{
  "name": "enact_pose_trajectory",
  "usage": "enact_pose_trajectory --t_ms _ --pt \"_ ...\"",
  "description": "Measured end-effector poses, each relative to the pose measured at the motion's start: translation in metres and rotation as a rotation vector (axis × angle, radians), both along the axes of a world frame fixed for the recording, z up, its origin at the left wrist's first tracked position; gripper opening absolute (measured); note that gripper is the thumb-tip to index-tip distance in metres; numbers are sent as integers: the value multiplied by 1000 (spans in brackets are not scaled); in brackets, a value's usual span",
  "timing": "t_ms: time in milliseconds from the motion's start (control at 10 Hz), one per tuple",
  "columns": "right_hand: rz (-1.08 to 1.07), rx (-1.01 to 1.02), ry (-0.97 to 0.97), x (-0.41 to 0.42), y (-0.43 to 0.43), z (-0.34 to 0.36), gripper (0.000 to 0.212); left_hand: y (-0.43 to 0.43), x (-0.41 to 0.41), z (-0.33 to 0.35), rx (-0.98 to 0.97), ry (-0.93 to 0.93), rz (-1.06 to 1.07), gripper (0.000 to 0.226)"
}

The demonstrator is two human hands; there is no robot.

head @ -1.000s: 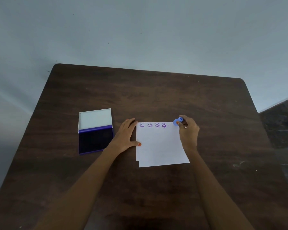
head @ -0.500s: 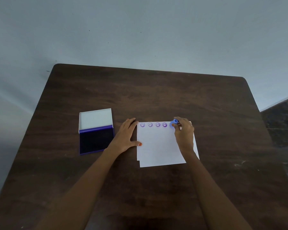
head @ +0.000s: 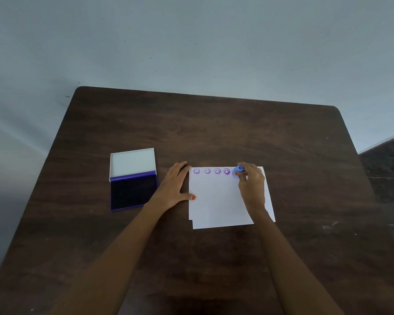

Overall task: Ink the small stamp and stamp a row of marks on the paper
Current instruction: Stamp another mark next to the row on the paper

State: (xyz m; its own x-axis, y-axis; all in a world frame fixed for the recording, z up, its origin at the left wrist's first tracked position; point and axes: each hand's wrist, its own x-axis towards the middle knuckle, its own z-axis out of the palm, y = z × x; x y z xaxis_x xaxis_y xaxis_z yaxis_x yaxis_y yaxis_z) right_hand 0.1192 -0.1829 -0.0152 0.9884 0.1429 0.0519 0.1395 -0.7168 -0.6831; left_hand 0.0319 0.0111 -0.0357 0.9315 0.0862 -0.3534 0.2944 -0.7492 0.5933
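White paper [head: 216, 201] lies on the dark wooden table [head: 214, 133], with a row of several purple smiley marks [head: 212, 171] along its far edge. My right hand [head: 251, 185] grips the small blue stamp [head: 237, 171] and holds it down on the paper just right of the last mark. My left hand [head: 175, 186] lies flat with fingers spread on the table, its thumb touching the paper's left edge. The ink pad [head: 133, 192] sits open to the left, its white lid [head: 132, 162] folded back.
A second sheet [head: 268, 201] pokes out from under the top one on the right. A pale wall rises behind the table's far edge. Dark floor [head: 389, 178] shows past the right edge.
My right hand has moved the stamp left from beyond the paper's corner and brought it down next to the last smiley mark. My left hand has stayed put.
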Motion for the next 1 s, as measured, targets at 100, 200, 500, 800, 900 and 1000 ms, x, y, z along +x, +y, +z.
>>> enact_pose_trajectory --t_ms 100,200,500,800,900,1000 --pt "2 -5 1 1 0 -1 23 -1 1 -1 -3 -1 -2 91" --pt "23 -30 2 2 -1 -3 23 0 1 -2 1 2 2 91" --pt "93 -131 -6 5 2 -4 24 -2 4 1 6 -18 21 83" --pt "185 -333 -241 -4 -1 -18 32 -9 8 6 82 -40 45 76" --pt "186 -463 -285 -5 -2 -23 48 -9 8 5 89 -44 41 76" --pt "190 -494 -318 -5 -3 -27 54 -10 7 5 96 -45 46 76"
